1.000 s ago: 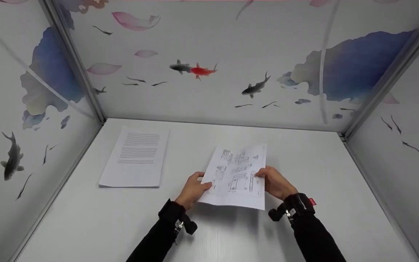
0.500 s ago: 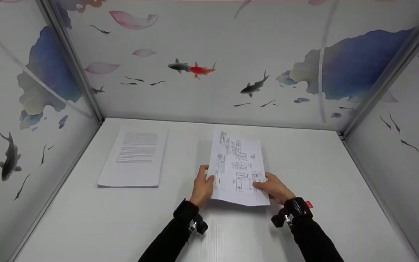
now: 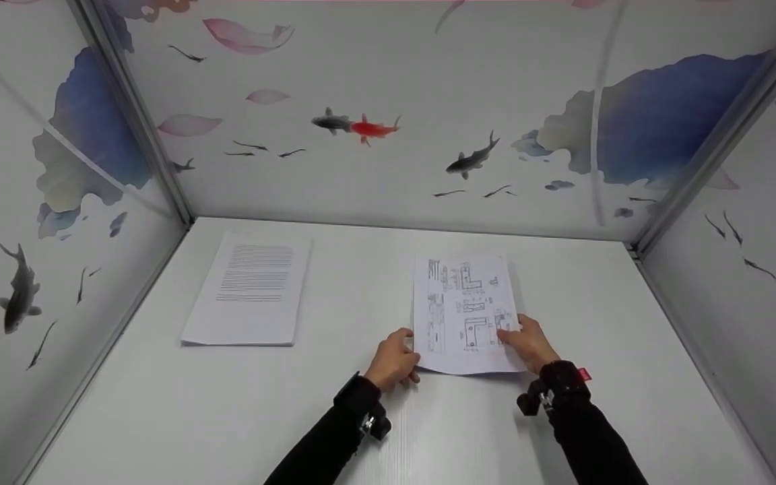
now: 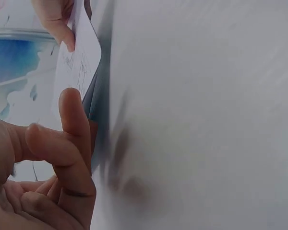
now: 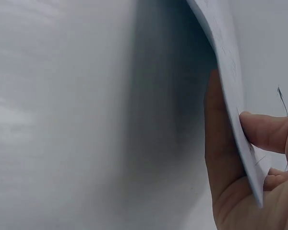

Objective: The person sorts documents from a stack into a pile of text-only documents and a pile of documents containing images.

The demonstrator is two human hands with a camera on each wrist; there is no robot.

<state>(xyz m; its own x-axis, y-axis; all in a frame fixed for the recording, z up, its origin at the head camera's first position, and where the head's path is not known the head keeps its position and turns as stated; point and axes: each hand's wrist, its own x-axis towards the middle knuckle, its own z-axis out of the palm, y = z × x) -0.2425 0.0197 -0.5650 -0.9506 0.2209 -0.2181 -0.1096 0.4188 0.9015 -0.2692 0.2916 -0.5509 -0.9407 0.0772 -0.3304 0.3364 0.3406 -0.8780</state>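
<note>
Diagram-printed paper (image 3: 447,296) is right of the text-printed stack (image 3: 246,325); I can read neither's lettering. The right hand (image 3: 529,345) pinches the paper's right edge, partly hidden beneath; the left hand (image 3: 391,362), fingers bent, is at the left edge, its grip unclear to me

White paper (image 3: 452,313) (line drawings uppermost), gently curved

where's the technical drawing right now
In the head view, the technical drawing is right of centre, pinched by the right hand, with the left hand at its lower left.
</note>
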